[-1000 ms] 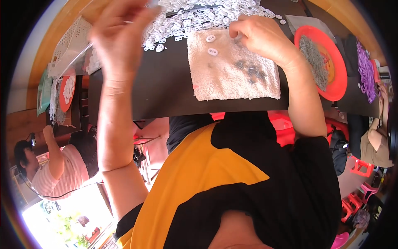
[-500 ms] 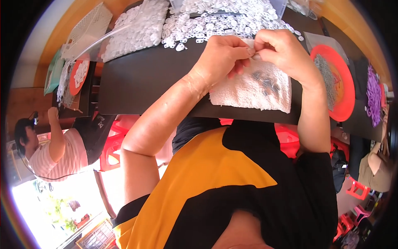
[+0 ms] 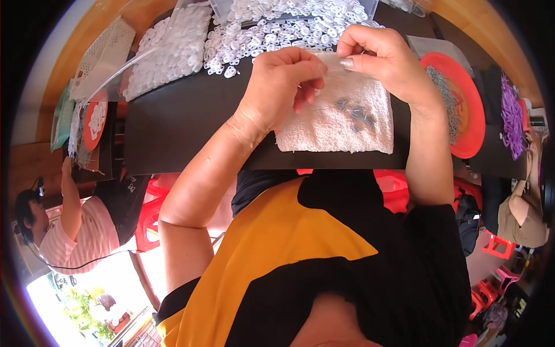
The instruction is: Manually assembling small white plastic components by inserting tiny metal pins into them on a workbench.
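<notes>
My left hand (image 3: 282, 80) hovers over the left edge of a white towel (image 3: 324, 136), its fingers curled and thumb pressed against the index finger. A tiny white bit shows by its fingertips, too small to name. Apart from it, my right hand (image 3: 381, 65) is bent over the towel's far right part, thumb and index finger pinched together; whatever lies between them is hidden. Several small dark metal pieces (image 3: 357, 115) rest on the towel, nearer the right hand. Beyond both hands spreads a heap of small white plastic pieces (image 3: 254, 40) with holes.
A clear bag of white pieces (image 3: 167, 55) lies at the far left of the dark table (image 3: 185, 133). On the right stands a red plate (image 3: 471, 110) with grey metal parts (image 3: 442, 101), then purple strips (image 3: 511, 118). A co-worker (image 3: 81, 225) sits at left, another person (image 3: 523, 217) at right.
My hands, touching at the fingertips before, have come apart: the left moved left, the right slightly up and left. The whole view has shifted a little.
</notes>
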`<move>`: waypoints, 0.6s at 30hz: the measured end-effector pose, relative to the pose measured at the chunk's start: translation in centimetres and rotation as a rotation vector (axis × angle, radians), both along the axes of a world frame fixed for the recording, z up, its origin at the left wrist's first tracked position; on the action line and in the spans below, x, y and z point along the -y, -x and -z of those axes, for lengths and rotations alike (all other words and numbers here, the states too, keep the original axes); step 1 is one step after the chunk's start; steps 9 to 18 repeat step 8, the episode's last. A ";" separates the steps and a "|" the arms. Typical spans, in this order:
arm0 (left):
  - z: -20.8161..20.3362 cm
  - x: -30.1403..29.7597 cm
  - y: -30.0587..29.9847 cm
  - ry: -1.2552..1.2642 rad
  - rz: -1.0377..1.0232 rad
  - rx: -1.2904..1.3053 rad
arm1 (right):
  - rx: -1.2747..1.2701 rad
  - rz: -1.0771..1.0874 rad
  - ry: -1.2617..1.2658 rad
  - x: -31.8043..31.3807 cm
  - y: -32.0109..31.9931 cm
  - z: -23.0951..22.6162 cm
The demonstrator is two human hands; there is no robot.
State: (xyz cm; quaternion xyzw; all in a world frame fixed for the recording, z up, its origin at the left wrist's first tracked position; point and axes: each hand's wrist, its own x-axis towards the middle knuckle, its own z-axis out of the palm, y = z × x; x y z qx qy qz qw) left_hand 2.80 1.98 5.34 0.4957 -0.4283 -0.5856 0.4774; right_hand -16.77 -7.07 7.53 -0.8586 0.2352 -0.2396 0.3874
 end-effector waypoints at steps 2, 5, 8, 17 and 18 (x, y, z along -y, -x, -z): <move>0.1 0.0 0.2 0.054 0.006 0.088 | 0.010 0.014 -0.024 -0.1 -0.2 0.2; -0.3 0.0 0.5 0.094 -0.040 0.099 | 0.124 0.036 -0.014 -0.5 -0.7 0.2; -1.1 -0.4 0.2 0.005 -0.046 0.001 | 0.114 0.019 0.010 -1.1 -1.3 0.2; -1.1 -0.4 0.2 0.005 -0.046 0.001 | 0.114 0.019 0.010 -1.1 -1.3 0.2; -1.1 -0.4 0.2 0.005 -0.046 0.001 | 0.114 0.019 0.010 -1.1 -1.3 0.2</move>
